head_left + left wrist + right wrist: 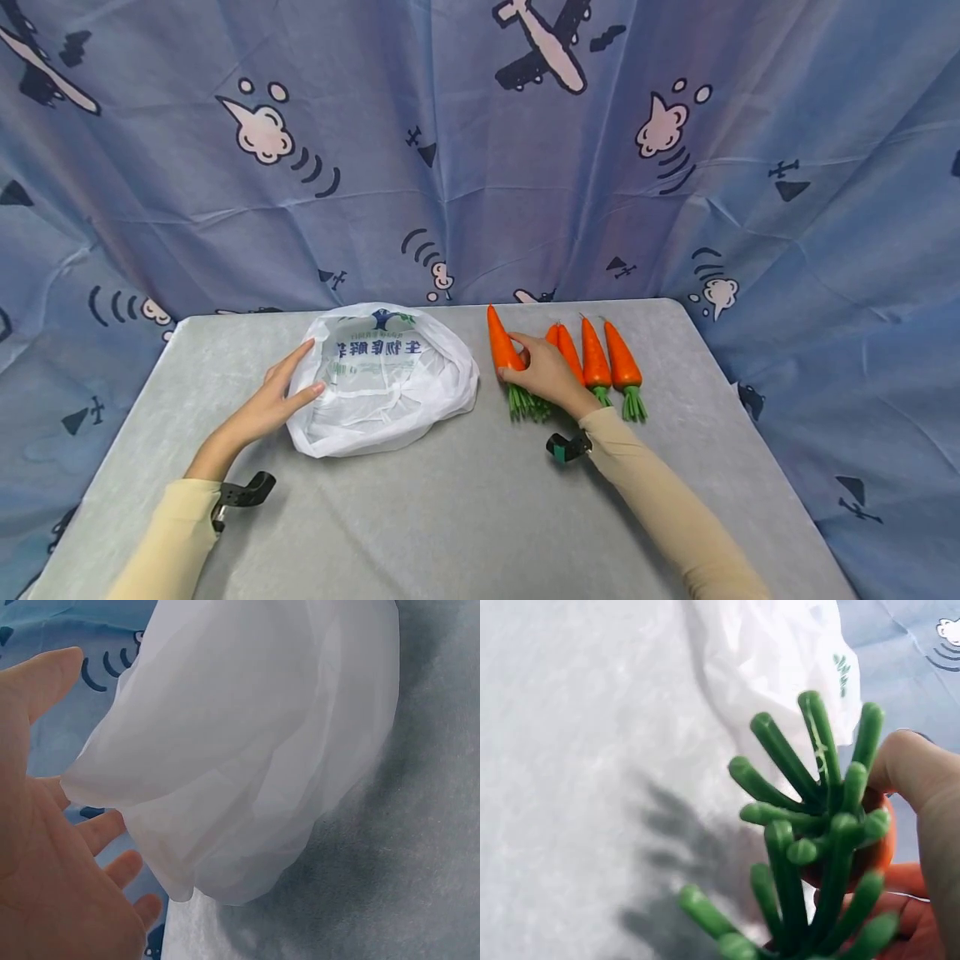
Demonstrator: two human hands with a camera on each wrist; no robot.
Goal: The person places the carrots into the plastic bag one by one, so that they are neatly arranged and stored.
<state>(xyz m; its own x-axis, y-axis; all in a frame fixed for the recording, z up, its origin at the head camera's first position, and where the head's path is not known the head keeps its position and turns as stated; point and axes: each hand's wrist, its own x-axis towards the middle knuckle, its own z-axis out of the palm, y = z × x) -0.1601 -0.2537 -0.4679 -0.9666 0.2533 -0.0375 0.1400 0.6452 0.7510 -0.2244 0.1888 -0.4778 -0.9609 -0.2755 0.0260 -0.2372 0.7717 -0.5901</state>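
Note:
A white plastic bag (367,425) with printed characters lies on the table, its mouth spread wide. My left hand (262,410) is at the bag's left rim, thumb apart from the fingers. In the left wrist view, the fingers of my left hand (82,847) are spread beside the bag's edge (225,772). Right of the bag, my right hand (553,373) holds an orange carrot (503,343) between thumb and fingers, pointed end away from me. Its green stalks (817,772) show large in the right wrist view.
Several more carrots, such as the one at the right end (622,358), lie in a row right of and partly under my right hand. The grey table (450,533) ends at a blue patterned curtain (480,200) behind.

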